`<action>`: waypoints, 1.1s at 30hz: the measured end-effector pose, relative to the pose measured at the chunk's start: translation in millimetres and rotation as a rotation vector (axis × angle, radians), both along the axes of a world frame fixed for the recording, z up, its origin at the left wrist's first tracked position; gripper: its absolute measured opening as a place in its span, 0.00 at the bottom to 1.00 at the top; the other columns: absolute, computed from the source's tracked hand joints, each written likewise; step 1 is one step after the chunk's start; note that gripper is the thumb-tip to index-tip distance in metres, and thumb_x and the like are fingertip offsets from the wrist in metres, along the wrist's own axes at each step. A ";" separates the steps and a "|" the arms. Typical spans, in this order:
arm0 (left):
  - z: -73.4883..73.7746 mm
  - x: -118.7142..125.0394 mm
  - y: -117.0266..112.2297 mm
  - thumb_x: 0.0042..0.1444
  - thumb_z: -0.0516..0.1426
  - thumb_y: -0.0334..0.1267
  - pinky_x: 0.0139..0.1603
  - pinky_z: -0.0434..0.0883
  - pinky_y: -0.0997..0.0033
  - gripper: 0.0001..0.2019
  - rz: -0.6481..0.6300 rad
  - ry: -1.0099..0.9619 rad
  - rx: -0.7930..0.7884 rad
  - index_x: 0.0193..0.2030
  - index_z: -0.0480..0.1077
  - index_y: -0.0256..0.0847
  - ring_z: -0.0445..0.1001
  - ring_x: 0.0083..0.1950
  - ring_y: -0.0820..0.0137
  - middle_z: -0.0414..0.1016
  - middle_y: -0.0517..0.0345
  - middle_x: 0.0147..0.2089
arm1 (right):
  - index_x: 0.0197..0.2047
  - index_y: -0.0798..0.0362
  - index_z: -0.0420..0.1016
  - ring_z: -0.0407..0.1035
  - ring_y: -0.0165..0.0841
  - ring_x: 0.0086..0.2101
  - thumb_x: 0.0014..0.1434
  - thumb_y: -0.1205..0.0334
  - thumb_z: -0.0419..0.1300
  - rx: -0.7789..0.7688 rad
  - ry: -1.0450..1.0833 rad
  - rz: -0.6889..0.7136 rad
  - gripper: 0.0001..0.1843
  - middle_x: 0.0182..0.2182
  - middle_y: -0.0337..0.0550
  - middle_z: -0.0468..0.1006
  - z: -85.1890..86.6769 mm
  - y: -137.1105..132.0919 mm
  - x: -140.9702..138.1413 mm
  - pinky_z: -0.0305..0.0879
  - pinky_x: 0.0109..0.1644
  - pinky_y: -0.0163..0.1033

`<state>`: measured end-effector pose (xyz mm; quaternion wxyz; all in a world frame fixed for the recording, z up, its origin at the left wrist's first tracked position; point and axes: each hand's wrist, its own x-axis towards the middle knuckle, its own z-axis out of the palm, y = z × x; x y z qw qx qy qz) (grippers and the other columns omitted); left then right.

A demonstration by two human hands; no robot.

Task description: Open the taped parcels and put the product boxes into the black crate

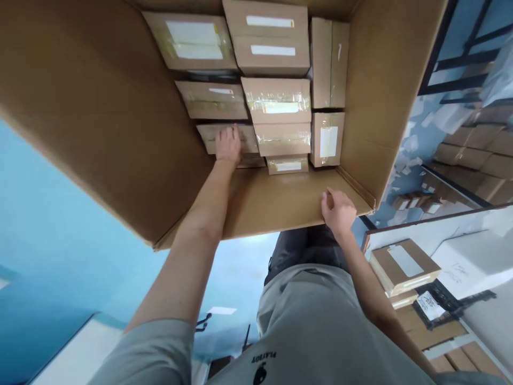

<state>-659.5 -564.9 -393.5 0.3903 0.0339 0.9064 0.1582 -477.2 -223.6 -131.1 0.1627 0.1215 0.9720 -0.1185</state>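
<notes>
A large open cardboard carton (pixel 276 200) stands in front of me, with several smaller taped cardboard boxes packed inside. My left hand (pixel 228 144) reaches into its left side, fingers bent over the top and far edge of a small cardboard box (pixel 249 140) in the left column. Part of that box is hidden under the hand. At the near wall of the carton, toward the right corner, is my right hand (pixel 340 213), its fingers loosely curled and a gap showing between thumb and forefinger. Nothing is visible in it.
Labelled boxes fill the middle column (pixel 276 92) and right column (pixel 329 64) of the carton. To the right, a brown box (pixel 406 264) sits beside a white box (pixel 473 262). Stacked cartons (pixel 473 149) and scattered paper lie on the blue floor beyond a black metal frame (pixel 457 83).
</notes>
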 end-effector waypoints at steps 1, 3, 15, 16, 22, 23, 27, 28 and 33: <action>4.5 0.0 1.0 0.75 0.61 0.25 0.95 0.46 0.38 0.46 -0.009 0.003 -0.007 0.93 0.46 0.17 0.53 0.94 0.45 0.55 0.20 0.92 | 0.60 0.53 0.90 0.87 0.46 0.48 0.84 0.54 0.60 -0.004 -0.008 -0.007 0.19 0.49 0.56 0.94 -1.2 -0.5 -1.1 0.79 0.54 0.46; 6.3 -1.4 3.8 0.71 0.65 0.28 0.96 0.44 0.35 0.50 -0.010 -0.013 -0.013 0.93 0.47 0.16 0.47 0.96 0.37 0.48 0.17 0.94 | 0.60 0.53 0.90 0.88 0.46 0.48 0.84 0.54 0.60 -0.005 -0.010 -0.016 0.18 0.50 0.56 0.94 -2.7 -1.5 -2.6 0.79 0.54 0.45; -38.5 -4.1 -10.6 0.64 0.64 0.17 0.95 0.36 0.29 0.46 0.035 0.040 0.178 0.85 0.51 0.07 0.44 0.94 0.47 0.54 0.14 0.90 | 0.57 0.50 0.91 0.89 0.42 0.45 0.87 0.51 0.58 0.042 0.167 -0.010 0.20 0.47 0.50 0.95 -2.0 -5.2 4.6 0.81 0.51 0.42; -31.2 -2.7 -12.9 0.62 0.68 0.20 0.95 0.36 0.29 0.48 0.025 0.048 0.177 0.85 0.52 0.08 0.45 0.93 0.45 0.57 0.15 0.88 | 0.58 0.50 0.91 0.89 0.43 0.46 0.87 0.51 0.58 0.036 0.142 -0.024 0.20 0.47 0.51 0.95 -4.4 -4.0 4.5 0.81 0.52 0.43; 80.4 7.9 -21.1 0.49 0.75 0.34 0.89 0.53 0.20 0.63 -0.140 0.078 0.083 0.89 0.53 0.15 0.57 0.87 0.21 0.57 0.07 0.85 | 0.65 0.53 0.90 0.87 0.50 0.56 0.85 0.52 0.59 -0.044 -0.103 -0.109 0.21 0.56 0.57 0.93 -9.2 -0.6 -8.9 0.81 0.60 0.47; 106.8 9.7 -22.9 0.49 0.74 0.36 0.87 0.57 0.19 0.64 -0.166 0.098 0.092 0.90 0.52 0.17 0.60 0.86 0.20 0.59 0.08 0.84 | 0.67 0.54 0.89 0.87 0.51 0.57 0.85 0.52 0.59 -0.066 -0.128 -0.108 0.22 0.58 0.59 0.93 -7.3 -1.4 -13.3 0.81 0.62 0.48; 214.6 18.8 -28.4 0.48 0.76 0.40 0.85 0.61 0.21 0.67 -0.201 0.219 0.125 0.91 0.51 0.23 0.64 0.83 0.18 0.61 0.11 0.82 | 0.74 0.59 0.84 0.81 0.56 0.67 0.82 0.56 0.62 -0.233 -0.134 -0.031 0.25 0.68 0.65 0.88 9.5 -13.0 -30.5 0.76 0.75 0.56; 239.9 21.5 -26.8 0.48 0.76 0.41 0.84 0.62 0.21 0.68 -0.212 0.258 0.149 0.92 0.50 0.26 0.65 0.83 0.19 0.62 0.13 0.82 | 0.76 0.59 0.83 0.78 0.56 0.70 0.81 0.56 0.64 -0.292 -0.109 -0.004 0.27 0.71 0.66 0.85 17.0 -18.4 -33.5 0.74 0.78 0.58; 341.7 30.4 19.8 0.54 0.76 0.44 0.87 0.63 0.26 0.66 -0.352 0.405 0.354 0.95 0.49 0.41 0.66 0.85 0.25 0.63 0.23 0.84 | 0.91 0.59 0.63 0.57 0.57 0.87 0.72 0.57 0.80 -0.466 0.119 0.063 0.54 0.88 0.70 0.63 85.3 -41.2 -33.1 0.59 0.90 0.63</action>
